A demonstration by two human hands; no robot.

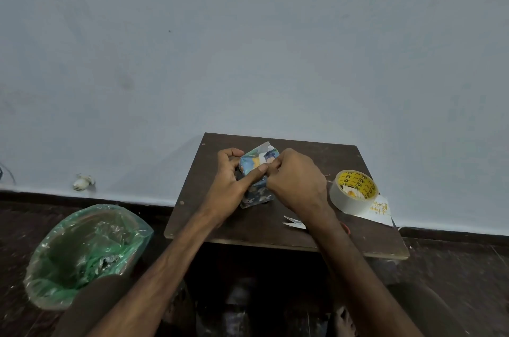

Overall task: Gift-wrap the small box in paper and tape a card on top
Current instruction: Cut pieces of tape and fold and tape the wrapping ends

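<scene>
While two hands [230,181] [298,179] hold one box [251,165], one tape roll [340,199] rests.

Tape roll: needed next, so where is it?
Head view: the tape roll sits on the right of the table, partly on the card, beside the right hand.

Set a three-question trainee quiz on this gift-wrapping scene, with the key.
1. True or false: the card is already taped onto the wrapped box.
2. What lies on the table beside the wrist of the right hand? A scissors, B pen, C stapler.
3. Fill in: the green-lined bin stands on the floor to the person's ____.
Key: 1 false; 2 A; 3 left.
</scene>
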